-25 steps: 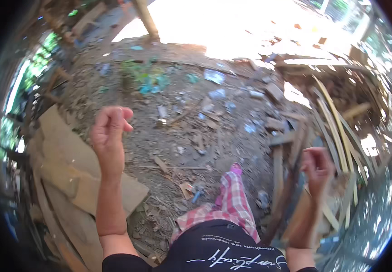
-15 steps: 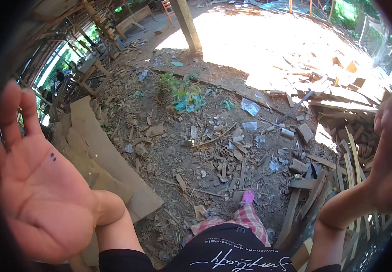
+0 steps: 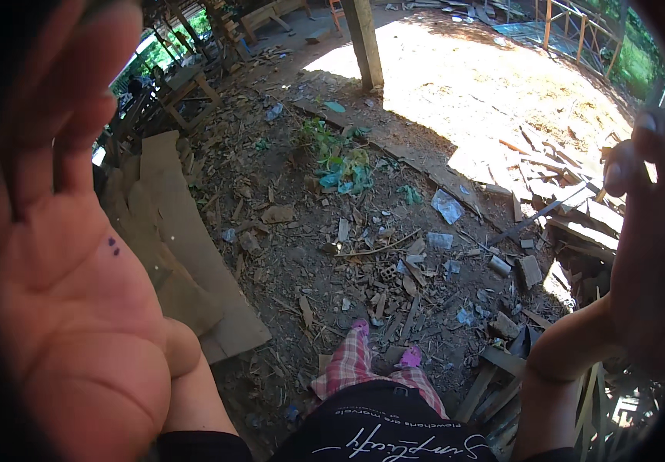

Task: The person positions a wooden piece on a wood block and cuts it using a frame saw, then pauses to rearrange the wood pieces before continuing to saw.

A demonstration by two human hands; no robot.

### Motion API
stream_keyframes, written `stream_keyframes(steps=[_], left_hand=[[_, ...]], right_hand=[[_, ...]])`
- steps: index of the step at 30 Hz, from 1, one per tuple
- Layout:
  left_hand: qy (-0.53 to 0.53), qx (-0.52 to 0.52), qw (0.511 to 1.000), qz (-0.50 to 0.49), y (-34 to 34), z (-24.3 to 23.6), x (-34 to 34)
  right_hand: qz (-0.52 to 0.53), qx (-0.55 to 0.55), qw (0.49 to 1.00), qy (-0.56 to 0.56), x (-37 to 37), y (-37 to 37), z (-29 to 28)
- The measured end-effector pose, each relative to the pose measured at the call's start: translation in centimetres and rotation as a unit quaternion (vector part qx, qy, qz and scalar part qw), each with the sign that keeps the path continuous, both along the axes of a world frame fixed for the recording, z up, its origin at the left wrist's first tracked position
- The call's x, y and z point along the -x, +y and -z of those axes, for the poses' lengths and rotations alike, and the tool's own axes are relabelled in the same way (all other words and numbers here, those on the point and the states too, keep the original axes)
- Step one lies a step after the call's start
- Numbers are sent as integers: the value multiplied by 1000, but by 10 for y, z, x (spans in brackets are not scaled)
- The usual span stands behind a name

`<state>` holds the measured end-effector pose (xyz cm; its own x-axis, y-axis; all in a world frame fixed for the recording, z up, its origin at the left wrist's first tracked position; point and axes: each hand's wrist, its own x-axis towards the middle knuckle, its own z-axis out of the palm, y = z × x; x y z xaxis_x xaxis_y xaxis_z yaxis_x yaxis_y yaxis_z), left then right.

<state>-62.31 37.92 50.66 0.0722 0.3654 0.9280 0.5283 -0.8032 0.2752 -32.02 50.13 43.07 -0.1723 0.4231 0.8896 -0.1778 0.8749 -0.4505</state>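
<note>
Close to the camera on the left, my left hand (image 3: 86, 285) is raised with its palm showing and its fingers stretched up, holding nothing. Two small dark marks show on that palm. At the right edge my right hand (image 3: 648, 254) is also raised, fingers extended and seen partly from the side, with nothing visible in it. Part of each hand fades into the dark rim. Neither hand touches an object. Behind the left hand lie brown flat sheets (image 3: 182, 254) on the ground. Below the right hand are stacked wood strips (image 3: 494, 385).
A wooden post (image 3: 365, 46) stands ahead. Green plants (image 3: 340, 165) grow amid scattered wood scraps and plastic litter. A broken block (image 3: 529, 271) and a metal can (image 3: 499, 266) lie to the right. Further back are a wooden bench (image 3: 271, 17) and a sunlit patch of ground.
The view has shifted, so the ground appears further right and both pink-shod feet now show. My left hand has come closer and higher; my right fingers now point up more clearly.
</note>
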Motion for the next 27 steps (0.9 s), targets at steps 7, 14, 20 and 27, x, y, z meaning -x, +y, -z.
stream_keyframes(steps=[7,14,20,27], left_hand=[[-6,688,698,-198,-1,271,108],[-60,861,499,-72,-162,456,200],[-48,767,633,-90,-90,476,301],[-189,757,607,-150,-22,460,372]], right_hand=[[-9,478,874,-87,13,28,172],[9,653,566,-504,28,-72,430],[-67,682,550,-478,149,-34,487],[6,624,634,-457,300,85,482]])
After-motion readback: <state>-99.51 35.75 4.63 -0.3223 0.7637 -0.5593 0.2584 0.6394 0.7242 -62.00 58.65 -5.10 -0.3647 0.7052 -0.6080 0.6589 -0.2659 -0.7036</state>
